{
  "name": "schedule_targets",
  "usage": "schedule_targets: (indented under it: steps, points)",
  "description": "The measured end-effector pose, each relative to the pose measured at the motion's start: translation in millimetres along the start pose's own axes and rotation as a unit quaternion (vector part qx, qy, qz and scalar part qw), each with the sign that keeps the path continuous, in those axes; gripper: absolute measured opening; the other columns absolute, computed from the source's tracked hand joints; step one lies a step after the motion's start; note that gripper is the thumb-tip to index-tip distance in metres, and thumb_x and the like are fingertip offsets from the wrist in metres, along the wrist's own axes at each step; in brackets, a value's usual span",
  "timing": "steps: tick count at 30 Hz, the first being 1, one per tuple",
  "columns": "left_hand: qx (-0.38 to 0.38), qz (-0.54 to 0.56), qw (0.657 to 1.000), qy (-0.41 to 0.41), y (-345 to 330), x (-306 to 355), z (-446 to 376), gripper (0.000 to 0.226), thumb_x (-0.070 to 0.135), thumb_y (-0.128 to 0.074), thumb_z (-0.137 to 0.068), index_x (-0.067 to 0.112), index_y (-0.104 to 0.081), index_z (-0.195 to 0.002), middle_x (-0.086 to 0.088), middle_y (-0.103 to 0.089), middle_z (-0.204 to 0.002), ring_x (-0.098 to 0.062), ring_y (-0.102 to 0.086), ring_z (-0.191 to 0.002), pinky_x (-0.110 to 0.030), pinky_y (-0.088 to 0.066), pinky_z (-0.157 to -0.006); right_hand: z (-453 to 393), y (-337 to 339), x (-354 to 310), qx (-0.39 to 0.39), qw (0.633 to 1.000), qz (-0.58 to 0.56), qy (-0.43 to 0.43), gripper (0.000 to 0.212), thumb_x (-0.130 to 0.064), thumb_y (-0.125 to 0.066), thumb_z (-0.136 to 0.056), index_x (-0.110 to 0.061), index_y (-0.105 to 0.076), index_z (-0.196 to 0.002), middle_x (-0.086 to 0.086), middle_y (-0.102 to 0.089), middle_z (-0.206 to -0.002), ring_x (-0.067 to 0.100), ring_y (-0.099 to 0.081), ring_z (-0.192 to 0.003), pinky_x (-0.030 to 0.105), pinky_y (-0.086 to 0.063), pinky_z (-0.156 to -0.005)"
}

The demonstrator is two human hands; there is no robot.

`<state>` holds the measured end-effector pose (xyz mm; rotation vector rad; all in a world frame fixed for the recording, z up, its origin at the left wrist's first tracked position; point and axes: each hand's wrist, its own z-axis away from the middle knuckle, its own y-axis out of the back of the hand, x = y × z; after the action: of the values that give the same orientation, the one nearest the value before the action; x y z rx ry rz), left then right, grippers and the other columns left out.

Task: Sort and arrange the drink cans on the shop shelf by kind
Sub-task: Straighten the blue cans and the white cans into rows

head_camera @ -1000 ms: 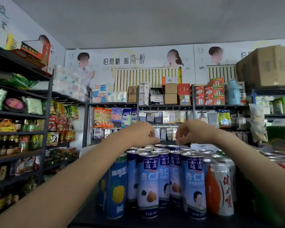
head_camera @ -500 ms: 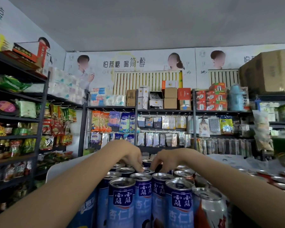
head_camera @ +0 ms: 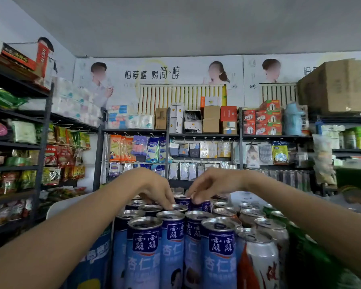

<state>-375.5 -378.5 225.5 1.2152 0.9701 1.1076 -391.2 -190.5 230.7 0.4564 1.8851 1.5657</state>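
Both forearms reach forward over a packed block of tall blue-and-white aluminium drink cans (head_camera: 144, 253) standing upright on the dark shelf, long axes vertical, rims nearly touching.

Left hand (head_camera: 152, 188): fingers curled downward, tips resting on the silver lid of a blue can in the back rows (head_camera: 178, 207). Whether they pinch its rim or only press on it, cannot tell; the fingertips blur into the lid.

Right hand (head_camera: 212, 184): fingers bent down, pinching the top of another blue can at the rear (head_camera: 203, 205), just beside the left hand's can. The two hands are near each other, a narrow gap between them.

To the right of the blue block stand white-and-orange printed cans (head_camera: 258, 261) and, further right, green cans (head_camera: 300, 253). A broader blue can with a yellow fruit print (head_camera: 92, 265) stands at the block's left edge.

Key relation: the target cans lie directly below the fingertips, far from the shelf's front edge, hemmed in by neighbours on all sides. Judgement: the only free path is straight up; any sideways pull would likely knock adjacent cans. Both hands are about equally near. Open room for setting down is not visible here.

Background: dark metal racks (head_camera: 204, 134) with boxes and hanging packets.
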Motion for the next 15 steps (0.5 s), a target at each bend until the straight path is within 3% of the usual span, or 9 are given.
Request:
schedule_targets:
  steps: [3, 6, 11, 15]
  points:
    - [-0.001, 0.022, 1.000, 0.005, -0.1, 0.3, -1.0, 0.044, 0.031, -0.052, -0.093, 0.020, -0.046, -0.136, 0.002, -0.041, -0.143, -0.019, -0.040, -0.129, -0.029, -0.038, -0.101, 15.9, 4.8, -16.8, -0.055, 0.998, -0.022, -0.016, 0.038, -0.035, -0.056, -0.090, -0.018, -0.057, -0.125, -0.005, -0.066, -0.112, 0.014, -0.062, -0.105, 0.030, -0.040, -0.102]
    - [-0.006, 0.023, 1.000, 0.008, -0.9, 1.8, -0.2, 0.046, 0.033, -0.050, -0.093, 0.022, -0.043, -0.138, 0.002, -0.039, -0.145, -0.019, -0.038, -0.131, -0.029, -0.038, -0.101, 13.3, -7.7, -40.3, -0.114, 0.987, 0.087, -0.067, 0.050, -0.045, -0.063, -0.083, -0.020, -0.053, -0.126, -0.012, -0.061, -0.095, 0.020, -0.063, -0.103, 0.031, -0.043, -0.096]
    - [0.006, 0.006, 1.000, 0.014, -1.4, 2.1, 3.1, 0.045, 0.035, -0.049, -0.094, 0.025, -0.043, -0.137, 0.002, -0.036, -0.147, -0.019, -0.036, -0.131, -0.027, -0.037, -0.098, 4.0, -9.2, -48.4, -0.094, 0.983, 0.106, -0.115, 0.057, -0.036, -0.075, -0.076, -0.017, -0.045, -0.121, -0.007, -0.058, -0.085, 0.028, -0.065, -0.095, 0.036, -0.051, -0.082]
    - [0.003, 0.017, 1.000, 0.015, -2.0, 1.7, 7.2, 0.044, 0.033, -0.050, -0.094, 0.024, -0.045, -0.136, 0.002, -0.034, -0.148, -0.019, -0.037, -0.131, -0.028, -0.037, -0.096, 5.2, 1.4, -40.9, -0.026, 0.989, 0.047, -0.135, 0.055, -0.031, -0.078, -0.072, -0.019, -0.047, -0.117, -0.006, -0.056, -0.088, 0.011, -0.063, -0.072, 0.028, -0.047, -0.067]
